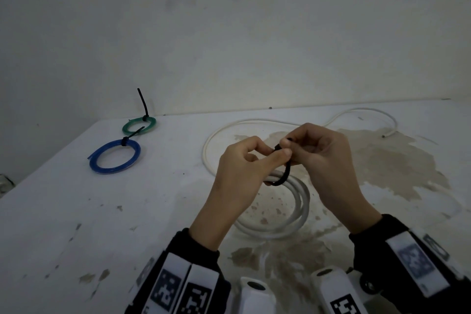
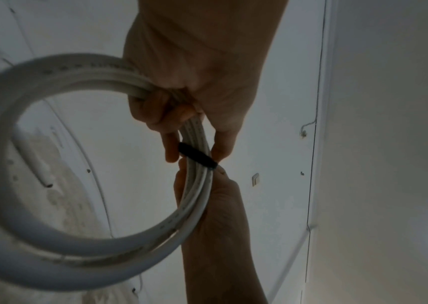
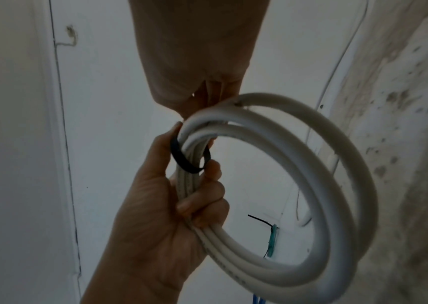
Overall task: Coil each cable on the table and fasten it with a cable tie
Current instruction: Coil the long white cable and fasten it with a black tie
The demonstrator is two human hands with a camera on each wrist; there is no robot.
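Note:
A white cable coil [image 1: 300, 209] of several turns hangs between my hands just above the table [image 1: 76, 211]. A black cable tie [image 1: 284, 176] loops around the bundle. My left hand [image 1: 254, 163] grips the coil [image 3: 272, 265] with its lower fingers, and its thumb and forefinger pinch the tie [image 2: 197, 156]. My right hand [image 1: 308, 145] pinches the tie's upper end from the other side. In the right wrist view the tie [image 3: 181, 160] sits loosely round the strands, above my left hand [image 3: 160, 216]. In the left wrist view my right hand [image 2: 212, 205] comes up from below.
A blue coil [image 1: 114, 158] and a green coil [image 1: 139, 125], each with a black tie, lie at the table's far left. A long white cable [image 1: 267, 122] lies loose behind my hands; whether it joins the coil is hidden. A wall stands behind the table.

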